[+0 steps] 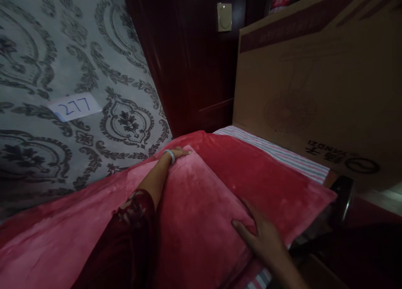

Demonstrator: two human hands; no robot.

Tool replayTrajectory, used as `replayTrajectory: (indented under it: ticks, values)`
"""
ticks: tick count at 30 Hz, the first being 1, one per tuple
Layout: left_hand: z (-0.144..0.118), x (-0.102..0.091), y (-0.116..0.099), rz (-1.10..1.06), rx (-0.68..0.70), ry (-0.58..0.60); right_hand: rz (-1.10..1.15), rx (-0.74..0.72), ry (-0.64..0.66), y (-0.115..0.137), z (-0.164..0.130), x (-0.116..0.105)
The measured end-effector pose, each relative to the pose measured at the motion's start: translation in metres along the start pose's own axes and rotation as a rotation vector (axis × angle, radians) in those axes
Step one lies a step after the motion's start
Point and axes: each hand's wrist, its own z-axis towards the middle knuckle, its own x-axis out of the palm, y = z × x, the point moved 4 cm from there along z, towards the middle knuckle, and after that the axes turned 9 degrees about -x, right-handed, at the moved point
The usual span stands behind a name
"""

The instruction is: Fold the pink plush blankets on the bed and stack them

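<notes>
A red plush pillow point(201, 205) lies on a bed covered by a red fleece blanket point(266, 172). My left hand point(179, 153) rests on the pillow's far corner, close to the wall, fingers curled over the edge; a pale bangle sits on that wrist. My right hand point(260, 232) lies flat on the pillow's near right corner with its fingers spread. A dark red patterned sleeve covers my left arm.
Grey damask wallpaper point(78, 71) with a paper label reading 277 point(75, 107) runs along the left. A large cardboard box point(314, 84) leans at the right over a striped sheet point(282, 155). Dark wood panelling point(194, 71) stands behind. A dark round object point(344, 197) sits at the bed's right edge.
</notes>
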Motion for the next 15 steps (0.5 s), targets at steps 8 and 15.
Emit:
replayTrajectory:
  ticks: [8,15]
  values:
    - [-0.082,-0.075,-0.04,-0.313,0.189,0.005,0.274,0.054,0.097,0.02,0.007,-0.007]
    - [-0.227,-0.187,-0.027,-0.442,0.423,-0.275,0.416,-0.052,0.015,0.085,0.016,-0.031]
